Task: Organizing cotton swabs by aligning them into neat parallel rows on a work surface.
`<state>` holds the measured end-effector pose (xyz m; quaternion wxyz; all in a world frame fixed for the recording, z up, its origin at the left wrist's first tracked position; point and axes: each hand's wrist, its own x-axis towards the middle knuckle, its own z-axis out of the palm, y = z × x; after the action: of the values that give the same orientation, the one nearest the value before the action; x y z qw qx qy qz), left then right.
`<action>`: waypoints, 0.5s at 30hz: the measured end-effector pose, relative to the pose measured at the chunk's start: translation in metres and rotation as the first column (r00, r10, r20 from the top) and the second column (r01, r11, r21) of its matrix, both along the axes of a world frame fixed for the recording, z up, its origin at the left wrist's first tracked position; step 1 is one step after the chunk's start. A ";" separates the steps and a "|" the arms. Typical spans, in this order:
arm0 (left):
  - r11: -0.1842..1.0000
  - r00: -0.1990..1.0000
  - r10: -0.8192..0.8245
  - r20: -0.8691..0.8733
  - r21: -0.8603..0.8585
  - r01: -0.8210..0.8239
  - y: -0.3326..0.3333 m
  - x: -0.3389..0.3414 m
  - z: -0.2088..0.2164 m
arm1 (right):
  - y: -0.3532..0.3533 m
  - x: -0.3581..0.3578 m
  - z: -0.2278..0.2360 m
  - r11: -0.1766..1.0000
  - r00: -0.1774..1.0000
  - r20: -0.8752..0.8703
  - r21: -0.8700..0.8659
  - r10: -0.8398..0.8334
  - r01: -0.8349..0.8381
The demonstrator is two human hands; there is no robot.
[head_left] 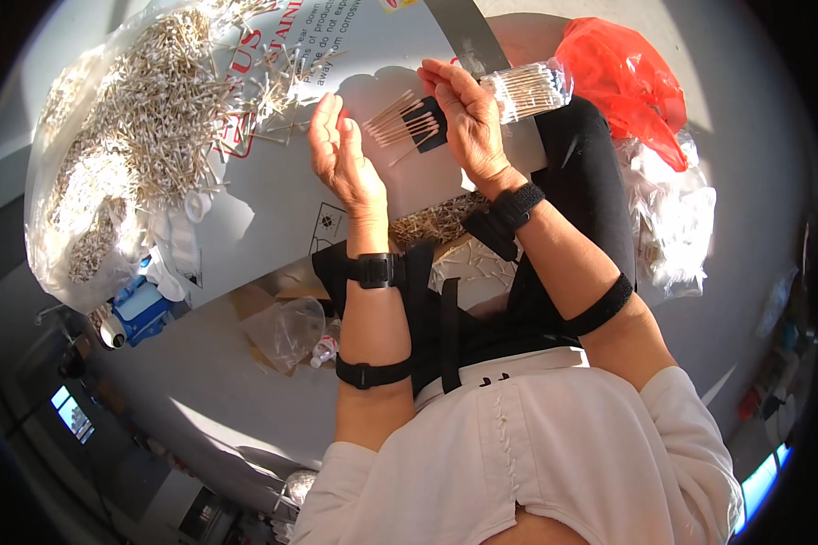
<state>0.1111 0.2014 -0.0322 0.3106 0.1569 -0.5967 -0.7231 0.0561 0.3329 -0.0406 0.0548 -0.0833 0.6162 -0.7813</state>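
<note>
A small group of cotton swabs (393, 122) lies loosely fanned on the grey board, some across a dark square card (434, 136). To their left is my left hand (347, 168), fingers stretched out and thumb apart, with nothing in it. On the other side my right hand (471, 127) has its fingers extended and slightly curled, beside the card. A clear bag packed with cotton swabs (527, 93) lies just right of my right hand, close to its fingers; whether they touch cannot be made out.
At the left, a large clear bag (41, 195) spills a heap of loose swabs (159, 100) onto the board (273, 218). A red plastic bag (613, 77) and clear packs (673, 218) are at the right. More swabs (441, 218) lie below the board's near edge. A blue object (143, 309) sits lower left.
</note>
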 end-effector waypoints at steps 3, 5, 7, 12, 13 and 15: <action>0.709 0.957 -0.063 0.282 -0.663 0.242 -0.005 0.007 0.013 | 0.012 0.003 0.000 0.998 0.998 0.024 0.014 -0.062 0.062; 0.456 0.908 0.008 0.418 -0.810 0.369 0.003 0.010 0.023 | 0.018 0.009 0.002 0.993 0.993 0.070 -0.075 -0.091 0.096; 0.379 0.901 0.003 0.434 -0.834 0.401 0.001 0.012 0.022 | 0.018 0.011 0.006 0.990 0.992 0.098 -0.107 -0.080 0.090; 0.287 0.886 -0.040 0.463 -0.844 0.454 0.003 0.014 0.015 | 0.019 0.009 0.005 0.989 0.995 0.068 -0.122 -0.077 0.085; 0.349 0.905 -0.055 0.422 -0.841 0.413 0.004 0.016 0.012 | 0.018 0.011 0.005 0.989 0.995 0.067 -0.121 -0.075 0.083; 0.409 0.923 -0.066 0.380 -0.833 0.373 0.006 0.018 0.006 | 0.016 0.014 0.004 0.998 0.998 0.039 -0.043 -0.048 0.050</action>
<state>0.1292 0.2076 -0.0265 0.1568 -0.0081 -0.9404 -0.3018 0.0701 0.3492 -0.0362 0.0455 -0.0547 0.5994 -0.7973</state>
